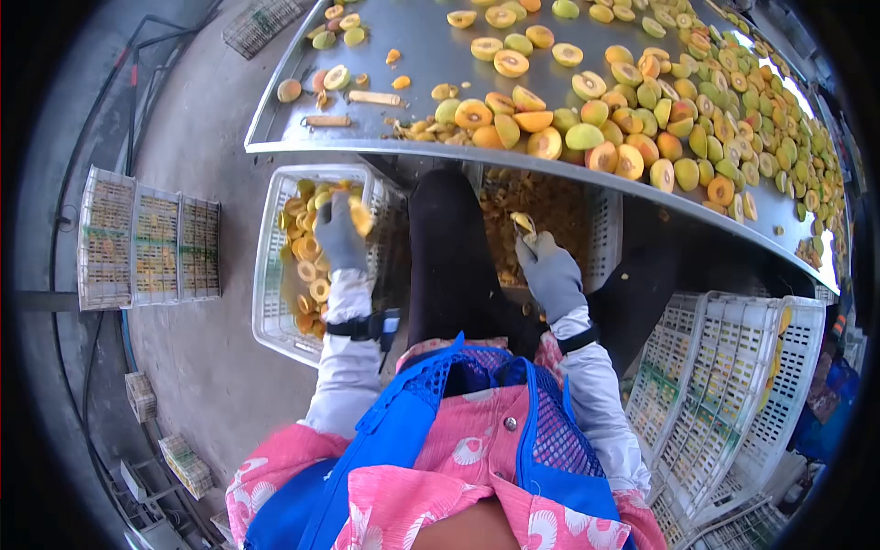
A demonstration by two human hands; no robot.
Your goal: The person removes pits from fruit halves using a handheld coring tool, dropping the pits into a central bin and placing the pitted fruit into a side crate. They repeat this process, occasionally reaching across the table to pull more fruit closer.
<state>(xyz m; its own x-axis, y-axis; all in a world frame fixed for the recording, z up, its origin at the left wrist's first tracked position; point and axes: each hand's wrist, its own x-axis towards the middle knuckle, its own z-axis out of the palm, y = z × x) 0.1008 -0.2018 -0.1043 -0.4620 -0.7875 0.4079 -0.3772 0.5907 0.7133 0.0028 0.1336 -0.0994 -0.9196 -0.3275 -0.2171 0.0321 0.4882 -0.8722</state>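
Observation:
My left hand (342, 236), in a grey glove, is closed on a cut yellow peach half (360, 218). It is over a white plastic crate (263, 275) holding many cut peach pieces, several with holes in the middle. My right hand (554, 277), also gloved in grey, is closed around a small curved tool (522, 223) with a yellowish end; its handle is hidden in the fist. That hand is above a second white crate (605, 238), which contains brownish pits and scraps (522, 197) below the table edge.
Above my hands, a metal table (422, 69) carries many halved peaches (632, 119) and two wooden-handled pieces (376, 98). Stacked white crates (724, 394) stand at right, with more crates (151, 240) at left. My knees are between the two crates beneath the table edge.

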